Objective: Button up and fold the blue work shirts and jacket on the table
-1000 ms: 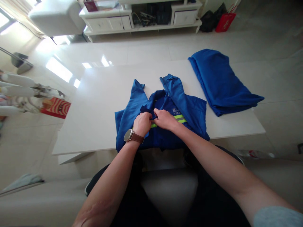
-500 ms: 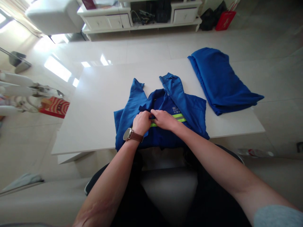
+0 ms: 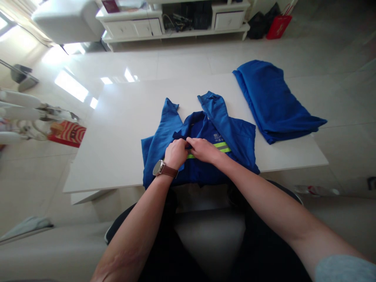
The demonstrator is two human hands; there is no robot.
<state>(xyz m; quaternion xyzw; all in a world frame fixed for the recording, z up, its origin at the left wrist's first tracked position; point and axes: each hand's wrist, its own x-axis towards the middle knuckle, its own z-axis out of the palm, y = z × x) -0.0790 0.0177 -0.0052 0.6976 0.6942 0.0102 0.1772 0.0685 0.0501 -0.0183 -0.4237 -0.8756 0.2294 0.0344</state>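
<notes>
A blue work jacket (image 3: 243,145) with a yellow-green and grey reflective stripe lies at the table's near edge, its sleeves folded up toward the far side. My left hand (image 3: 176,152), with a watch on the wrist, pinches the jacket's front opening just below the collar. Right against it, my right hand (image 3: 202,149) is closed on the same front edge, thumbs and fingertips meeting. Whatever fastener lies between the fingers is hidden. White print shows on the chest beside my right hand.
The jacket rests on a glossy white table (image 3: 117,129). A folded blue cloth bundle (image 3: 270,102) lies at its right end, partly overhanging. A white cabinet (image 3: 132,27) stands beyond. A clear bottle (image 3: 315,190) lies to the right; a red-striped bag (image 3: 69,133) is at the left.
Almost nothing differs. Both hands stay together at the jacket's front, with only a very slight shift of the fingers.
</notes>
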